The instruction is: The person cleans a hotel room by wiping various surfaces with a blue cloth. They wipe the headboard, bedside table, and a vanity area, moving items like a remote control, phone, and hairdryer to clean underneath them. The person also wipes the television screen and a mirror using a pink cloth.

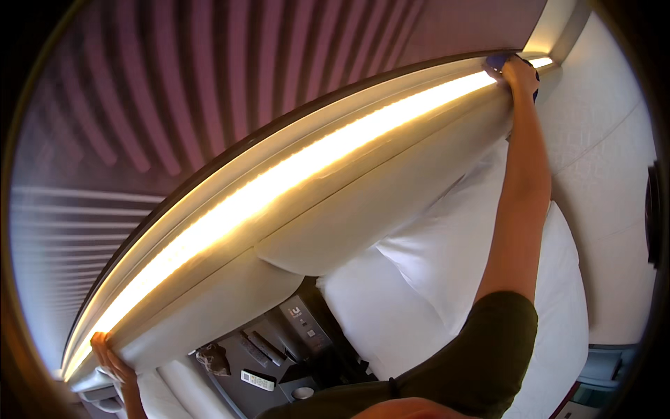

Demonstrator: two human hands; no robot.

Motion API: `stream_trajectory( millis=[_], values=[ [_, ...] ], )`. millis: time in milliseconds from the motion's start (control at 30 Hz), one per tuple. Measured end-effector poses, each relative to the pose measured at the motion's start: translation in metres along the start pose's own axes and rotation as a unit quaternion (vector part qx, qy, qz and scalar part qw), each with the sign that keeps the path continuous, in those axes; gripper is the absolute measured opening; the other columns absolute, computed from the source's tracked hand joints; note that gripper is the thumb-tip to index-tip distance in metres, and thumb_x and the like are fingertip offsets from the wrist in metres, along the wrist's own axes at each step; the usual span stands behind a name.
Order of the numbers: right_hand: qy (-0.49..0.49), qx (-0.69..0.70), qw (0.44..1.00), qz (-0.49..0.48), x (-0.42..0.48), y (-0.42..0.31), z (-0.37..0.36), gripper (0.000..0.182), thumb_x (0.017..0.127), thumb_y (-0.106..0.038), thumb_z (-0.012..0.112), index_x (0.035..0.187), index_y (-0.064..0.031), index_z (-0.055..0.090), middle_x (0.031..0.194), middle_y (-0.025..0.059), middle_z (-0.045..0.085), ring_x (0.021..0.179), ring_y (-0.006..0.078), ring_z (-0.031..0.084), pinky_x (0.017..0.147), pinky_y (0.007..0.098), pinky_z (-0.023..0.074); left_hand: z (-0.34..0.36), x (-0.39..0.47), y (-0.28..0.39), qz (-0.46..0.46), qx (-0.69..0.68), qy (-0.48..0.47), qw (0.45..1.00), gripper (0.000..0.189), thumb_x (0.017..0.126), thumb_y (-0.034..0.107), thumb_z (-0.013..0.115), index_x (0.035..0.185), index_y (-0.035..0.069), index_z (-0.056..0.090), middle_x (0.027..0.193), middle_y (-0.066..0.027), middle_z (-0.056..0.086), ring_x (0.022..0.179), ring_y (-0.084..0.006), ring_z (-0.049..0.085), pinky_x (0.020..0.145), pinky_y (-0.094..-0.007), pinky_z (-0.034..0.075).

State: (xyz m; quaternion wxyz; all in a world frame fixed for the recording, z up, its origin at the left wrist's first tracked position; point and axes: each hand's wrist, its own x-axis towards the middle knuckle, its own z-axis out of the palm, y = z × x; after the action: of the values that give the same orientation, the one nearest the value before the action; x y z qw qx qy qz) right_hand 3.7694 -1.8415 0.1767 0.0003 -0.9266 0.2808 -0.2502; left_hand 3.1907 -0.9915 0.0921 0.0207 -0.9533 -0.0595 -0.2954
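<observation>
My right hand [520, 73] is at the far right end of a long padded headboard [335, 230], closed on a dark blue cloth [498, 64]. The cloth lies over the end of a bright light strip [293, 178] set along the headboard's top ledge. Part of the cloth is hidden behind my fingers. Down at the left end, my left hand [116, 364] has its fingers hooked over the headboard's top edge beside the strip. Above the ledge rises a purple-lit wall [220, 63] with stripes.
White pillows [429, 267] lean below the headboard under my right arm. A dark bedside table [235, 356] carries a white remote control [258, 380], two darker remotes [264, 348], a brown pouch [213, 360] and a printed board [306, 324]. A pale patterned wall [596, 152] stands at right.
</observation>
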Motion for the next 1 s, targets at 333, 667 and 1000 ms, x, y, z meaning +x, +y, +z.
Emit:
stream_trajectory(
  millis=[333, 667, 1000],
  values=[
    [0.003, 0.28, 0.909, -0.31, -0.245, -0.089, -0.108, 0.037, 0.087, -0.045, 0.058, 0.095, -0.0117, 0.071, 0.08, 0.0158, 0.067, 0.075, 0.0338, 0.064, 0.067, 0.0418, 0.0488, -0.007, -0.002, 0.022, 0.019, 0.011, 0.083, 0.996, 0.027, 0.086, 0.006, 0.048, 0.107, -0.002, 0.063, 0.109, -0.0196, 0.06, 0.103, -0.0368, 0.057, 0.091, -0.0458, 0.043],
    [-0.713, 0.679, 0.171, -0.035, -0.661, -0.203, -0.292, 0.066, 0.095, -0.056, 0.048, 0.134, -0.0026, 0.05, 0.125, 0.0123, 0.062, 0.105, 0.0239, 0.064, 0.093, 0.036, 0.052, -0.035, -0.071, 0.058, -0.139, -0.711, 0.062, 0.686, 0.067, 0.09, 0.032, 0.065, 0.143, 0.005, 0.037, 0.142, -0.0103, 0.044, 0.132, -0.0229, 0.04, 0.111, -0.037, 0.03],
    [-0.704, 0.564, 0.428, -0.046, -0.962, -0.236, -0.293, 0.046, 0.095, -0.042, 0.058, 0.13, -0.0138, 0.05, 0.125, 0.0025, 0.053, 0.114, 0.0155, 0.05, 0.096, 0.0346, 0.0432, -0.079, -0.262, -0.033, -0.401, -0.9, 0.085, 0.15, 0.054, 0.098, 0.041, 0.051, 0.137, 0.004, 0.045, 0.133, -0.0124, 0.056, 0.121, -0.0288, 0.054, 0.107, -0.0442, 0.039]
  ],
)
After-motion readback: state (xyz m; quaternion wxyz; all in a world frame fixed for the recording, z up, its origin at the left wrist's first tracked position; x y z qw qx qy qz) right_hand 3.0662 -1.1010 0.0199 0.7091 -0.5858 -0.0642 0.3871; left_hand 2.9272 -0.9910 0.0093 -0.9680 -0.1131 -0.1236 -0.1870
